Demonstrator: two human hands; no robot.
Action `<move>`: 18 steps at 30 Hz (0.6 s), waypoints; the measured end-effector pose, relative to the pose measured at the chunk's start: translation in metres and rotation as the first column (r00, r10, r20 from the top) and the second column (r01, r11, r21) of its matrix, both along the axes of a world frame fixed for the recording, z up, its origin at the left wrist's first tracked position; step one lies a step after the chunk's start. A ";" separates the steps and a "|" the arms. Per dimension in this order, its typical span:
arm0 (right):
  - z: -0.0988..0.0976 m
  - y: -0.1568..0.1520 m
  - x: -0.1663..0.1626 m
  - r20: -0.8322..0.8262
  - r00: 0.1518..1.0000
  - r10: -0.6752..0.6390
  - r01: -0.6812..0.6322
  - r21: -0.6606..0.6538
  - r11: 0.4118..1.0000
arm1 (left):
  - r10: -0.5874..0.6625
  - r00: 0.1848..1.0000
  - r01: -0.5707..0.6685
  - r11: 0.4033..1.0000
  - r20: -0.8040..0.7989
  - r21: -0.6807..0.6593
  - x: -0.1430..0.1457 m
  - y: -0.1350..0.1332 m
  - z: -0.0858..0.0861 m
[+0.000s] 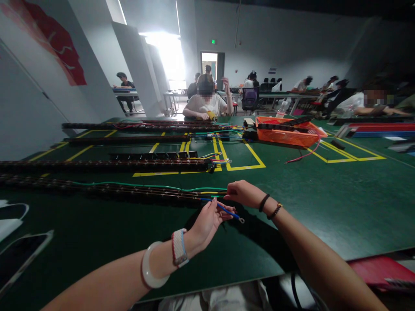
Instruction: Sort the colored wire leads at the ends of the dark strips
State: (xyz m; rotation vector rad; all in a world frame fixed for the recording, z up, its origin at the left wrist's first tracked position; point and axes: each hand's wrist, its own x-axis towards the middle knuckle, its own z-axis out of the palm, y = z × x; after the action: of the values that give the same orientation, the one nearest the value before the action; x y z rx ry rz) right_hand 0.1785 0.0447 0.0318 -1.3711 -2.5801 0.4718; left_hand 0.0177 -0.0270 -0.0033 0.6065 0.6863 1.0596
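My left hand pinches a blue wire that ends in a ring terminal near the table's front. My right hand is closed on the end of a green wire beside a yellow one. Both wires come out of the right end of a long dark strip lying across the green table. A white bangle and a woven band sit on my left wrist, dark bracelets on my right.
Three more long dark strips with coloured wire ends lie farther back, between yellow floor-tape rectangles. An orange basket stands at the back right. A seated person works across the table; other people sit behind. Phones lie at the left edge.
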 end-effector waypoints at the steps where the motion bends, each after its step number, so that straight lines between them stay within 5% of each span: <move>1: -0.001 0.001 -0.001 0.022 1.000 -0.016 0.016 0.016 1.000 | 0.007 1.000 -0.007 1.000 -0.004 -0.004 0.000 -0.001 0.000; 11: -0.011 0.006 -0.006 0.146 0.989 -0.029 0.005 0.164 0.986 | 0.020 1.000 -0.020 1.000 -0.005 0.018 0.000 -0.003 -0.001; 18: 0.005 0.001 0.003 -0.040 0.999 -0.008 0.011 0.086 0.996 | 0.010 1.000 -0.010 0.999 0.002 -0.034 0.002 0.000 0.006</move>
State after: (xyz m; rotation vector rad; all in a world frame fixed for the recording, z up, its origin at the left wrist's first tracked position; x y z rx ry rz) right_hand 0.1813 0.0453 0.0365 -1.3313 -2.5297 0.3778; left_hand 0.0196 -0.0274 0.0026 0.5727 0.7048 1.0555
